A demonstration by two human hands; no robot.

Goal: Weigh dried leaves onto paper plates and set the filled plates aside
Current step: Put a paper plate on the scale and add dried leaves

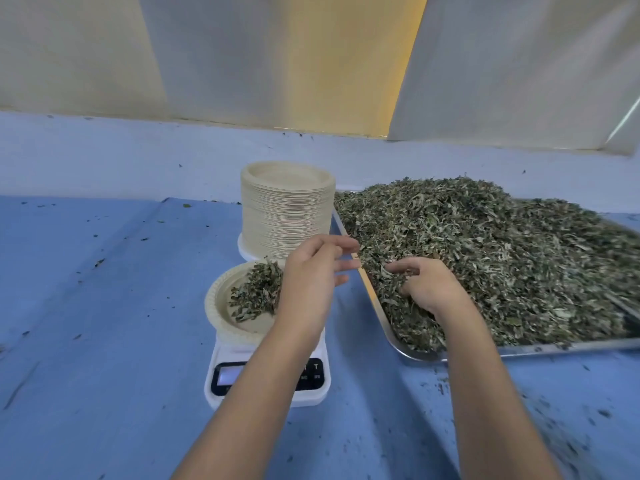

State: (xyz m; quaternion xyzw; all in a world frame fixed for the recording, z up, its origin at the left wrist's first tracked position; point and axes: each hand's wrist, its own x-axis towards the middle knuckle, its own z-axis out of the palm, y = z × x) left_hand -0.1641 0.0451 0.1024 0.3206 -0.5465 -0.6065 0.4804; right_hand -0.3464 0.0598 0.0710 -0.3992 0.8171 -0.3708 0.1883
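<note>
Right hand (429,287) digs its curled fingers into the dried leaves (502,244) heaped on the metal tray (554,347), gripping a clump, while the left hand (311,275) hovers loose-fingered and empty over the paper plate (212,303). That plate, partly filled with leaves, sits on the white scale (313,396), with the stack of plates (287,209) just behind.

One scale (221,393), one tray (554,348), one loaded plate (221,303)

Beneath the left hand (308,282) a cream plate (212,299) is seen on a white, black-panelled scale (313,396). Under the right hand (433,289), grey-green leaves (502,244) are seen in a silver tray (554,346) on blue cloth (104,306).
</note>
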